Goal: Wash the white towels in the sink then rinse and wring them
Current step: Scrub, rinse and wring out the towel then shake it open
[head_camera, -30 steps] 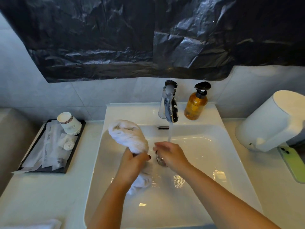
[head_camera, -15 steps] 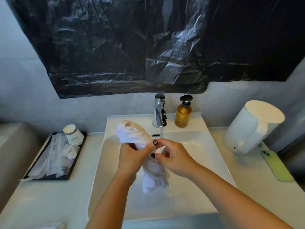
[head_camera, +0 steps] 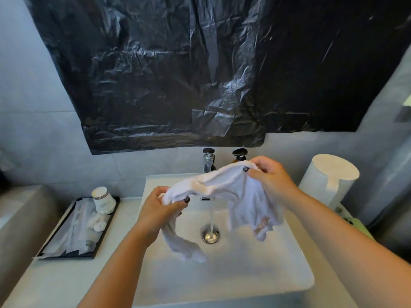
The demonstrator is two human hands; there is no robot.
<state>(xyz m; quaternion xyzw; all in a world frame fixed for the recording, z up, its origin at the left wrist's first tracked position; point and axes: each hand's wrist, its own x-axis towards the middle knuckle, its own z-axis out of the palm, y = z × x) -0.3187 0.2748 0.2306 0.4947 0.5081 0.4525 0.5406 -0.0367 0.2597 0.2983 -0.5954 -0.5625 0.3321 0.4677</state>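
Head view: white towel (head_camera: pixel 224 185) is held stretched above the sink (head_camera: pixel 255 270), pinched at one end by the left hand (head_camera: pixel 155 210), gripped at the other by the right hand (head_camera: pixel 270 177). Water is running from the tap (head_camera: pixel 208 160).

Towel (head_camera: pixel 224 185) spans basin (head_camera: pixel 255 270); faucet (head_camera: pixel 208 162) behind

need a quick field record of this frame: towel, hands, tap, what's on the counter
towel: white towel stretched between both hands above the sink, ends hanging
left hand: grips the towel's left end
right hand: pinches the right end, held higher
tap: faucet running, stream falling to the drain
counter left: black tray with paper cups
counter right: white canister
behind towel: soap bottle, mostly hidden
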